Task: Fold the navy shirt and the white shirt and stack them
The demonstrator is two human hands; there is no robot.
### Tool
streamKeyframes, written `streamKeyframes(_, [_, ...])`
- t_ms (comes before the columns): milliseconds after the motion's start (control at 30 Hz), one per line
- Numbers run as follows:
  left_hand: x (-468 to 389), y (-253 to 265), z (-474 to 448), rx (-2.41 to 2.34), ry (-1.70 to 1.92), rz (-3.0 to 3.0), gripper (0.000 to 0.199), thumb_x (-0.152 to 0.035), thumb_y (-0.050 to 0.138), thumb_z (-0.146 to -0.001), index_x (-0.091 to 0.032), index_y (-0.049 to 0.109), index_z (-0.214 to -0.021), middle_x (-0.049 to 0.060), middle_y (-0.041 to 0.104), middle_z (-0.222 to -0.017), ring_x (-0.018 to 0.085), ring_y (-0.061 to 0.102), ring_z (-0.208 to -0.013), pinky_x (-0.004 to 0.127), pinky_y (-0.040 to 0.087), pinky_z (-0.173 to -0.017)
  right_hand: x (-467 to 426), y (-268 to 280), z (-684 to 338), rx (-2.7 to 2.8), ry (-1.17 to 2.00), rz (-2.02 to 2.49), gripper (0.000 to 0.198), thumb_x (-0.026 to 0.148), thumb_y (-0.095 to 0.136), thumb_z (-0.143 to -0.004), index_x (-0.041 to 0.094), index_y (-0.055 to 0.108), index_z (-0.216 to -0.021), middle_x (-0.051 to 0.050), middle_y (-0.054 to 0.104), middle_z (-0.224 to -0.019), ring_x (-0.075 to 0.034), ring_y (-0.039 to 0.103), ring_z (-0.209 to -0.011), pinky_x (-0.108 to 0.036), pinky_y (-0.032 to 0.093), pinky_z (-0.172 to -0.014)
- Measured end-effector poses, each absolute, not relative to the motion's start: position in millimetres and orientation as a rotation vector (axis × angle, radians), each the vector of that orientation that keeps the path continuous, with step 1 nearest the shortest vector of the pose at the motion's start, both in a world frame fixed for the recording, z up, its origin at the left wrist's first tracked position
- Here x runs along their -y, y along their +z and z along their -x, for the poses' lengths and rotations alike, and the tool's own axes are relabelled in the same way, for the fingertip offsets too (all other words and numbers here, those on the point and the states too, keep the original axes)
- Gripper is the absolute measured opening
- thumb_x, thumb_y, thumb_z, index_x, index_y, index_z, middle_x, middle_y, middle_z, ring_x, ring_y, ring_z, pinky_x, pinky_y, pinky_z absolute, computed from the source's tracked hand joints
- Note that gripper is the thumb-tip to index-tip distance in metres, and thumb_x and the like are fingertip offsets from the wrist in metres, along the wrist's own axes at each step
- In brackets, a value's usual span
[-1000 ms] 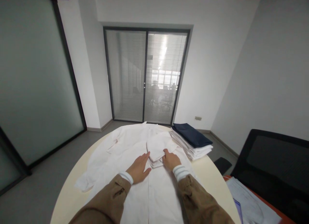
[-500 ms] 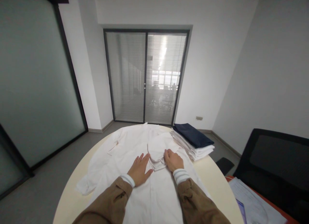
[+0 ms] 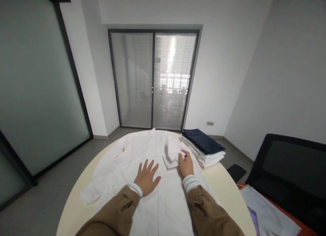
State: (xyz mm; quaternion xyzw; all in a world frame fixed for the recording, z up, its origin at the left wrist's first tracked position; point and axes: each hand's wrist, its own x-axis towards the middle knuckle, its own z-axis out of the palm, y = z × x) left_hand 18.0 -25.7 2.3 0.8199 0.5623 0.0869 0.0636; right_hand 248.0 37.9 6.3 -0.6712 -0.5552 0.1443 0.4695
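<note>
Near the tabletop's (image 3: 73, 214) middle, the left hand (image 3: 147, 175) lies flat, fingers spread, on the white shirt (image 3: 132, 161); the right hand (image 3: 186, 163) grips its folded sleeve (image 3: 172, 151).

i see soft, even, dimmish light, brightest through the blinds (image 3: 175, 76) of the glass door straight ahead, slightly blown out there. faint shadows under both hands. white shirt (image 3: 152, 195) keeps little fold detail. strong wide-angle bending at the edges, walls lean. focus acceptable, no motion blur.
</note>
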Motion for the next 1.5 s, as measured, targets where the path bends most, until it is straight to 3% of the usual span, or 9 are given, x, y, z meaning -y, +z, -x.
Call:
streamKeyframes(233, [30.8,9.8,-15.9,-1.763,0.118,-2.326,0.077,-0.073,0.028,-0.086,-0.034,0.02,-0.152,0.005,0.005,-0.161,0.044,-0.004,-0.144,0.071,0.0,-0.108,-47.2,-6.0,-250.9,1.483,0.581,1.701,0.052,0.021,0.03,-0.085,0.012,0.037,-0.136,-0.007,0.061,-0.092,-0.019,0.062,-0.081,-0.027,0.048,-0.074])
streamKeyframes(433, [30.5,26.7,-12.6,-1.789,-0.061,-2.18,0.086,-0.077,0.036,-0.078,-0.035,0.022,-0.151,0.005,0.003,-0.161,0.051,-0.002,-0.141,0.08,0.008,-0.099,-54.4,-3.6,-255.3,1.494,0.812,1.775,0.052,0.016,0.05,-0.076,0.01,0.045,-0.128,-0.003,0.062,-0.083,-0.014,0.062,-0.071,-0.023,0.048,-0.065])
streamKeyframes(533, [25.8,43.9,-12.8,-1.772,-0.159,-2.136,0.086,-0.074,0.043,-0.075,-0.03,0.031,-0.149,0.011,0.016,-0.16,0.053,0.016,-0.139,0.075,0.026,-0.097,-51.5,4.8,-256.6,1.485,0.956,1.786,0.051,0.014,0.056,-0.072,0.01,0.049,-0.122,-0.001,0.064,-0.075,-0.012,0.062,-0.064,-0.021,0.049,-0.06])
streamKeyframes(633, [20.7,61.5,-15.5,-1.865,-0.166,-2.191,0.068,-0.062,0.047,-0.079,-0.022,0.052,-0.135,0.02,0.045,-0.144,0.046,0.05,-0.121,0.064,0.043,-0.089,-43.6,14.7,-254.1,1.519,1.105,1.79,0.037,0.016,0.064,-0.068,0.013,0.06,-0.105,0.0,0.066,-0.071,-0.012,0.063,-0.062,-0.02,0.05,-0.058])
streamKeyframes(700, [17.7,68.6,-20.1,-1.924,-0.124,-2.239,0.056,-0.051,0.048,-0.082,-0.017,0.058,-0.125,0.021,0.057,-0.129,0.041,0.058,-0.111,0.059,0.045,-0.086,-38.4,20.2,-250.0,1.557,1.181,1.806,0.023,0.017,0.067,-0.066,0.015,0.063,-0.089,0.0,0.065,-0.065,-0.012,0.063,-0.059,-0.021,0.051,-0.057])
streamKeyframes(833, [13.5,62.9,-33.4,-1.952,0.054,-2.34,0.045,-0.039,0.04,-0.089,-0.014,0.056,-0.123,0.019,0.059,-0.123,0.035,0.055,-0.115,0.052,0.042,-0.093,-35.3,26.2,-238.8,1.621,1.189,1.913,0.008,0.018,0.066,-0.066,0.015,0.06,-0.071,-0.002,0.062,-0.051,-0.015,0.062,-0.05,-0.022,0.049,-0.047])
streamKeyframes(1033, [9.9,16.9,-39.5,-1.817,0.546,-2.503,0.044,-0.036,0.032,-0.096,-0.019,0.054,-0.13,0.011,0.05,-0.14,0.027,0.041,-0.131,0.045,0.032,-0.109,-39.0,26.4,-236.4,1.738,1.064,1.97,0.017,0.027,0.065,-0.07,0.015,0.059,-0.059,-0.005,0.06,-0.046,-0.016,0.058,-0.042,-0.024,0.044,-0.042])
streamKeyframes(1267, [5.9,-1.8,-33.5,-1.719,0.613,-2.475,0.044,-0.039,0.044,-0.091,-0.021,0.057,-0.129,0.009,0.047,-0.144,0.032,0.034,-0.137,0.047,0.026,-0.114,-29.5,23.0,-249.1,1.83,0.715,1.784,0.02,0.03,0.053,-0.085,0.015,0.065,-0.092,-0.004,0.069,-0.071,-0.013,0.063,-0.064,-0.02,0.041,-0.06])
streamKeyframes(1500, [7.7,0.6,-34.3,-1.589,0.637,-2.448,0.061,-0.044,0.054,-0.083,-0.017,0.047,-0.138,0.01,0.045,-0.146,0.032,0.033,-0.138,0.045,0.024,-0.116,-32.1,16.0,-246.4,1.839,0.473,1.599,0.028,0.032,0.041,-0.091,0.017,0.062,-0.08,-0.002,0.065,-0.066,-0.014,0.059,-0.066,-0.022,0.037,-0.064])
